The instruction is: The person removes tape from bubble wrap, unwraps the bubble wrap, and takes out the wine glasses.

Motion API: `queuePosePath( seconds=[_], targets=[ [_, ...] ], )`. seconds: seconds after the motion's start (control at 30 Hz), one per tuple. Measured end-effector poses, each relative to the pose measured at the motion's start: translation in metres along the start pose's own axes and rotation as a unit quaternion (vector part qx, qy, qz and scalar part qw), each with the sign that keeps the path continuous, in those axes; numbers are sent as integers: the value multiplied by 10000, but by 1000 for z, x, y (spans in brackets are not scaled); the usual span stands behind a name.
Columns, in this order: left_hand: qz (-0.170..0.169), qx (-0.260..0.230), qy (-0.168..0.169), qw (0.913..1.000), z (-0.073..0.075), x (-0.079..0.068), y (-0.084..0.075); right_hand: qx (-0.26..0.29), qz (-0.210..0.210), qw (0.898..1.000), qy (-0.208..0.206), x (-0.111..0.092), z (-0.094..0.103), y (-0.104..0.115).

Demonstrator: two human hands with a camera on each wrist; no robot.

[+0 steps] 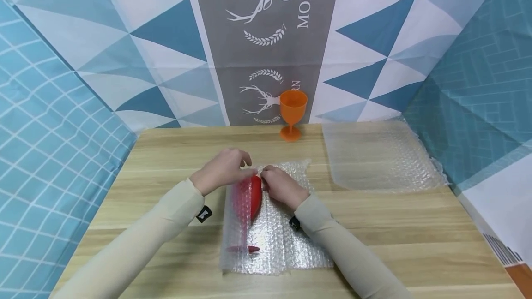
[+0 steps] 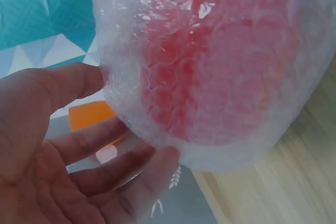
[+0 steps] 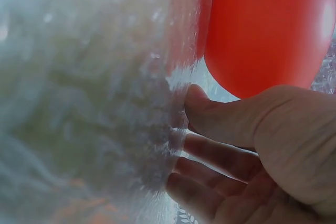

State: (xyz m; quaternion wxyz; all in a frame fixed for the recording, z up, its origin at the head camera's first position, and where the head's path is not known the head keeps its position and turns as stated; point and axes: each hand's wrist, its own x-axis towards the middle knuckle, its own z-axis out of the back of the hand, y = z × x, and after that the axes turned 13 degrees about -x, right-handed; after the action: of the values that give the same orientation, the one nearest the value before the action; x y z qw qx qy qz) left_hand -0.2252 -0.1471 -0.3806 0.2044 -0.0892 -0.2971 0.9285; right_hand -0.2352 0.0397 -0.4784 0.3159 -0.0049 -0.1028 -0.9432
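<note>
A red goblet (image 1: 256,197) lies on its side on a sheet of bubble wrap (image 1: 270,260), its bowl toward the back. The sheet's left part is folded over the goblet, which shows pink through it. At the bowl end, my left hand (image 1: 224,170) touches the folded layer with its thumb; in the left wrist view its fingers (image 2: 113,169) stand apart from the thumb along the wrap's edge. Just right of the bowl, my right hand (image 1: 284,186) pinches bubble wrap with thumb and curled fingers; the right wrist view shows the bare red bowl (image 3: 268,30) beside the thumb.
An orange goblet (image 1: 293,107) stands upright at the table's back edge. Another sheet of bubble wrap (image 1: 374,156) lies at the back right, reaching past the table edge. Patterned cloth (image 1: 166,36) hangs behind the wooden table (image 1: 174,253).
</note>
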Motion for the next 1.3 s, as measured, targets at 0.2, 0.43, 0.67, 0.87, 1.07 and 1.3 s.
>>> queuePosePath(
  seconds=[0.2, 0.43, 0.67, 0.87, 1.07, 1.3],
  targets=[
    [238, -372, 120, 9990, 1, -1, 2, -73, 39, 10000, -39, 0, -1, 0],
    [351, -485, 45, 9982, 7, -5, 8, -103, 56, 9999, -38, 0, -3, 0],
    [477, -428, 48, 9979, 10, -10, 16, -165, 95, 9998, -36, 0, -4, 0],
    [405, -382, 58, 9984, 11, -13, 20, -234, 96, 9997, -8, -1, -3, 0],
    [257, -264, 7, 9993, 12, -15, 23, -178, 71, 9998, 32, -1, -4, 0],
    [267, -258, -290, 9989, 13, -19, 25, -204, 124, 9997, -18, -1, -3, 0]
  ],
)
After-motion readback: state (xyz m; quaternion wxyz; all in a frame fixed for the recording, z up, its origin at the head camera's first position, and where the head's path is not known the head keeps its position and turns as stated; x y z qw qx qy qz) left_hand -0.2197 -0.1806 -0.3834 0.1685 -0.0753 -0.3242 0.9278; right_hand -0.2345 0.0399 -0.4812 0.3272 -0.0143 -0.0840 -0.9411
